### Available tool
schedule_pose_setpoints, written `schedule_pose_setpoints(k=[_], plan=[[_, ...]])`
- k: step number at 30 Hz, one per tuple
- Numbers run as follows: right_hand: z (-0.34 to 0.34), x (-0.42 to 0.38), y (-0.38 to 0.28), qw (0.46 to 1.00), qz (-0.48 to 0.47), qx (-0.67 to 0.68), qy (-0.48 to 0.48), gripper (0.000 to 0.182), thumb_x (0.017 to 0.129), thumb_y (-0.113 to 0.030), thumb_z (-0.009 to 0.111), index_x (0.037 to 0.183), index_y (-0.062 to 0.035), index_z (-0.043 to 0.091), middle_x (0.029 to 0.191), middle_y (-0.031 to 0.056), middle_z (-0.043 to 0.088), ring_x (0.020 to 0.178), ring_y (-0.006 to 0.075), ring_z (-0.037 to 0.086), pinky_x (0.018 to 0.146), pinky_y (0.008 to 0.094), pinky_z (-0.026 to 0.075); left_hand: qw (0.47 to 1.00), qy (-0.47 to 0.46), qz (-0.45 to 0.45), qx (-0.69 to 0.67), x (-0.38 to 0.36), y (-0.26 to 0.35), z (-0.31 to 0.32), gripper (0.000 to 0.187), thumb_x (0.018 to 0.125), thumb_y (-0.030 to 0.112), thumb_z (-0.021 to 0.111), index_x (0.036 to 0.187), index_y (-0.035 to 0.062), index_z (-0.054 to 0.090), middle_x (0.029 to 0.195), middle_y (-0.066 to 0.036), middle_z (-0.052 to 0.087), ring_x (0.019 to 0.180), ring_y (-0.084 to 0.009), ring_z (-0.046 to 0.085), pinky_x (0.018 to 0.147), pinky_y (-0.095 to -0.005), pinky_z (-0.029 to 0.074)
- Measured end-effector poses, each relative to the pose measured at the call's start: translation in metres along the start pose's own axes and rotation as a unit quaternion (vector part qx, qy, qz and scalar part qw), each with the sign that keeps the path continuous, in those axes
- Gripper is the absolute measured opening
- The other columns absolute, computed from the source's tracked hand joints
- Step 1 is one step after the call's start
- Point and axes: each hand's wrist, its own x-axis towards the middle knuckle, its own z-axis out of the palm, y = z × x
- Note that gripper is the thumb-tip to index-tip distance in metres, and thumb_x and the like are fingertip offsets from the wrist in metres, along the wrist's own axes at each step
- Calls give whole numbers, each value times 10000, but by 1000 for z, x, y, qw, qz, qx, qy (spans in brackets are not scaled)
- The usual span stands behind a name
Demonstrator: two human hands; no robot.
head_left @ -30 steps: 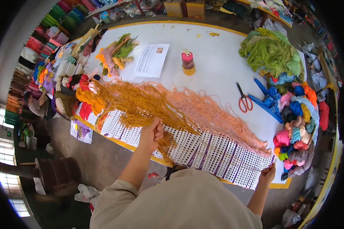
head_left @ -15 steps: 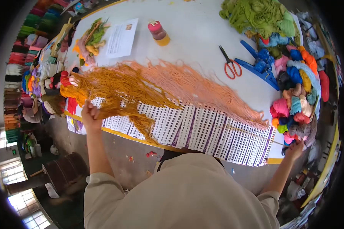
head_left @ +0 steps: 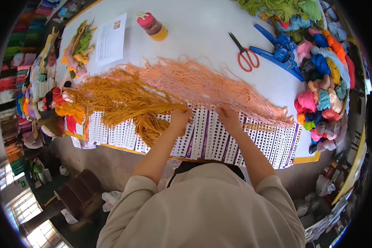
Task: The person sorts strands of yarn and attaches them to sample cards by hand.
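My left hand [head_left: 181,118] is closed around the end of a mustard-yellow bundle of yarn [head_left: 124,99], which spreads to the left over a row of white punched cards [head_left: 202,134]. A little to its right, my right hand [head_left: 229,118] has its fingers pinched together above the cards; what lies between them is too small to make out. A few mustard strands [head_left: 258,127] lie across the cards to the right of that hand. Behind both hands stretches a long spread of peach-pink yarn [head_left: 219,87], touching the mustard bundle at its left.
Red-handled scissors [head_left: 248,60] and a blue clamp-like tool [head_left: 282,53] lie at the back right. Colourful skeins [head_left: 318,99] line the right edge, with green yarn [head_left: 285,10] behind. A pink-capped bottle [head_left: 153,27] and a printed sheet [head_left: 111,40] are further back.
My left hand has moved right, and my right hand has come in from the far right edge to beside it. A strand stretched toward the right hand is no longer taut.
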Motion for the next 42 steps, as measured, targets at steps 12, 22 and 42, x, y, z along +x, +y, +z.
schedule_pose_setpoints(k=[12, 22, 42], plan=[[51, 25, 5, 974, -79, -197, -75, 147, 917, -206, 541, 1014, -99, 511, 702, 147, 613, 640, 305, 610, 584, 402, 463, 998, -63, -24, 18, 6, -4, 12, 125, 837, 114, 650, 809, -8, 644, 629, -24, 574, 511, -81, 490, 468, -235, 379], [37, 38, -1, 989, 24, -17, -142, 339, 883, -111, 535, 1206, -41, 465, 741, 130, 624, 660, 216, 615, 646, 342, 493, 981, -177, -64, 56, 27, 7, 10, 169, 860, 136, 592, 839, -24, 639, 589, -51, 563, 465, -136, 494, 437, -277, 381], [33, 32, -10, 978, 110, 54, -170, 387, 932, -144, 544, 1278, -61, 394, 704, 35, 590, 617, 88, 534, 553, 234, 448, 987, -86, 47, 129, 22, 5, -6, 181, 847, 182, 679, 834, 5, 644, 729, -41, 632, 562, -120, 527, 542, -255, 419]])
